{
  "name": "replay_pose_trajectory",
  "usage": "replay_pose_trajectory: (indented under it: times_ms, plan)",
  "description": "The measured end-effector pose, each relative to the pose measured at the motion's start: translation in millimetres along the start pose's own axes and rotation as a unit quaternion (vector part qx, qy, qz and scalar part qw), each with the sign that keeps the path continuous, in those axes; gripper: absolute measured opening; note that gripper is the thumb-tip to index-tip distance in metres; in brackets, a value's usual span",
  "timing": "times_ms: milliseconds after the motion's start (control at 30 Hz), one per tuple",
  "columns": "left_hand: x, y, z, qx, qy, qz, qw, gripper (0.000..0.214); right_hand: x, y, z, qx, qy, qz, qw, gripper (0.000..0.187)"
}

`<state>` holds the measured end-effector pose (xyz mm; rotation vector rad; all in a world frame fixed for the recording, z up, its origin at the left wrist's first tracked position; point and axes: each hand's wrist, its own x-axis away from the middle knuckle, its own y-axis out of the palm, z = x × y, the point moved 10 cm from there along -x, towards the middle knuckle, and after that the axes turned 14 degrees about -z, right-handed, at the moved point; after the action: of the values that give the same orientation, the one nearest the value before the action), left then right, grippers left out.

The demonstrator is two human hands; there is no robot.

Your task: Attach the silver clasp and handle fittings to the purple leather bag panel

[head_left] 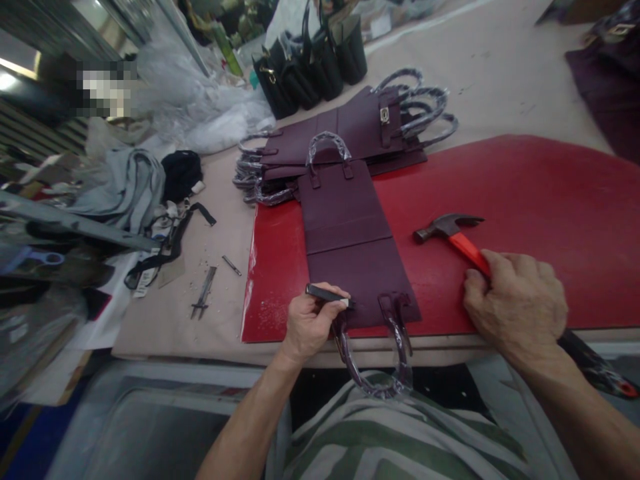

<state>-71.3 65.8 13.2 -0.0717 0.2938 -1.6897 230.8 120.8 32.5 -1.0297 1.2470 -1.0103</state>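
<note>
A flat purple leather bag panel (347,247) with a handle at each end lies on a red mat (525,200). My left hand (311,323) grips a small dark punch tool (327,294), its tip set on the panel's near left corner by the plastic-wrapped handle (377,363). My right hand (517,307) rests on the mat, closed around the orange shaft of a hammer (453,233) whose steel head lies on the mat to the panel's right.
A stack of purple panels with wrapped handles (360,130) sits behind the mat, black bags (310,67) farther back. Small metal tools (204,292) lie on the beige tabletop at left, beside cloth, straps and clutter. More purple pieces (607,80) lie far right.
</note>
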Motion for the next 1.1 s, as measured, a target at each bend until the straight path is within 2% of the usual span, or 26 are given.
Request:
replay_pose_trajectory:
  times_ms: [300,533,867,1100]
  plan:
    - [0.5,2.8,14.1,-0.08,0.036,0.005,0.996,0.008,-1.8,2.6,0.3,0.001,0.002,-0.013,1.0,0.041]
    - [1.7,2.6,5.7,-0.059,0.014,0.012,0.998,0.009,-0.5,1.3,-0.3,0.003,-0.005,0.001,1.0,0.038]
    - [2.5,4.8,10.1,-0.072,0.03,0.006,0.997,0.008,0.9,1.8,0.2,0.001,-0.002,-0.002,1.0,0.039]
    - [1.1,8.6,27.9,-0.179,0.08,0.019,0.98,0.008,0.0,1.9,-0.5,0.011,-0.001,-0.008,1.0,0.04]
